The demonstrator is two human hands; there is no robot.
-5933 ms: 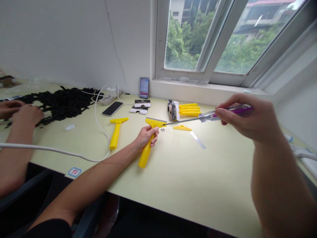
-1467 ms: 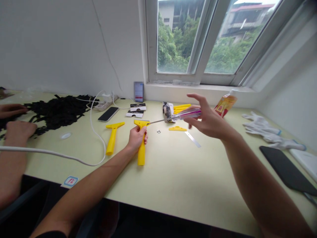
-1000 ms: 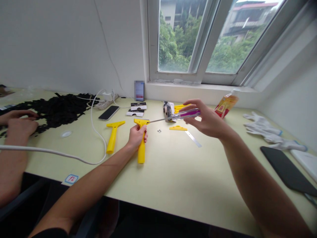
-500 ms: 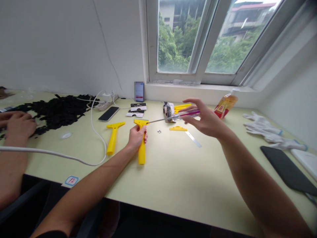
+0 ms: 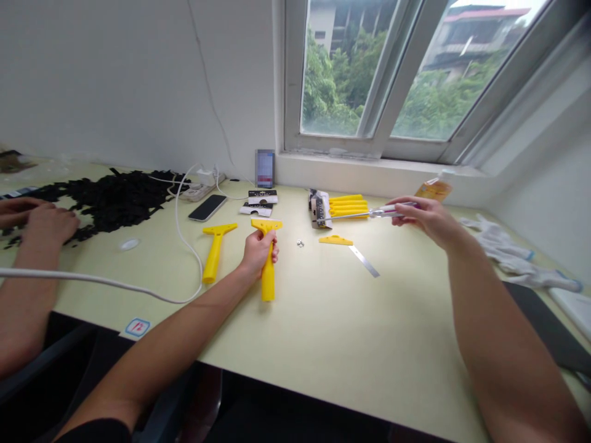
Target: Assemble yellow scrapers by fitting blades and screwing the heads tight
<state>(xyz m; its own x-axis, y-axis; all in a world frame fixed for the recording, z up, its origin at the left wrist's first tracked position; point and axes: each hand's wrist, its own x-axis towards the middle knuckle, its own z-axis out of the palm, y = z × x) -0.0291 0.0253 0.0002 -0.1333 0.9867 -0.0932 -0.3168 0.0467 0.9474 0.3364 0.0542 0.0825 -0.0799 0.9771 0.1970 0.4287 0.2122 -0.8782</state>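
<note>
My left hand is wrapped round the neck of a yellow scraper handle, its wide head pointing away from me. In my right hand is a screwdriver, its shaft pointing left above the table and apart from the scraper. A second yellow scraper handle lies left of my left hand. Between my hands lie a few small metal screws or nuts. Beyond them are a yellow clamp plate and a thin metal blade.
Behind lie several yellow handles beside a black-and-white package. Black-and-white cards, a phone and a white cable are to the left. Another person's hands are near a black heap. Gloves lie right.
My right hand has drawn the screwdriver away to the right, and its tip has left the scraper head. My left hand keeps its hold on the scraper handle.
</note>
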